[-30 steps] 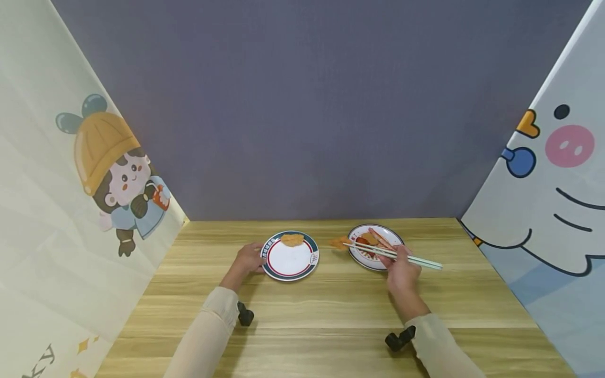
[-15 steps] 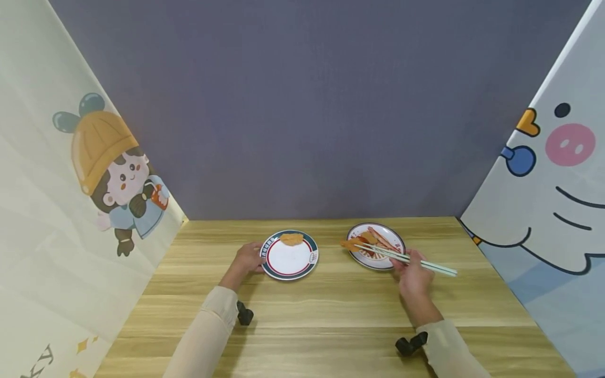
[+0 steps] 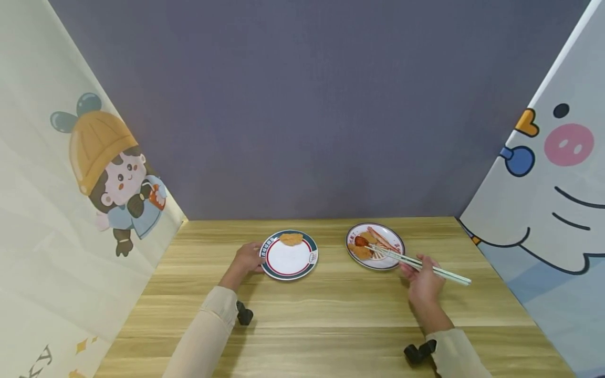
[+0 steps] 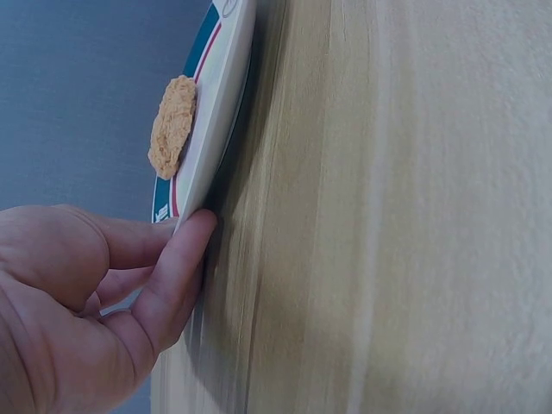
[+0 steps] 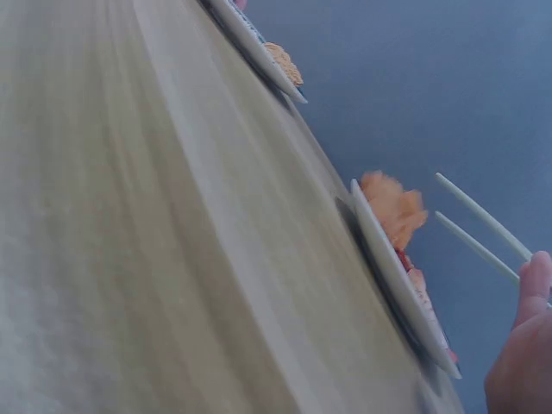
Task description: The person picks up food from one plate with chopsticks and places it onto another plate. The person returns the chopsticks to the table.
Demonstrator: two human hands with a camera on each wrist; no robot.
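My left hand (image 3: 248,257) pinches the rim of a green-rimmed plate (image 3: 288,261), thumb on top and fingertips underneath, as the left wrist view shows. One golden fried piece (image 4: 172,128) lies on that plate near its far edge. My right hand (image 3: 427,287) holds a pair of pale green chopsticks (image 3: 446,273) over the dark-rimmed white plate (image 3: 378,268). In the right wrist view the chopstick tips stand apart, with nothing between them. On the right plate lie a fried piece (image 3: 361,253) at the left edge, a dark red piece (image 3: 361,241) and a long pinkish strip (image 3: 384,239).
Both plates stand on a wood-grain table (image 3: 302,315), with bare tabletop between them. A grey-blue panel (image 3: 302,115) rises behind the table. Printed side panels (image 3: 548,210) close in the left and right. A black wrist camera (image 3: 419,352) is strapped at each cuff.
My right hand has moved right and toward me with the chopsticks. The fried piece they held left of the right plate now lies on that plate, released. My left hand has stayed put.
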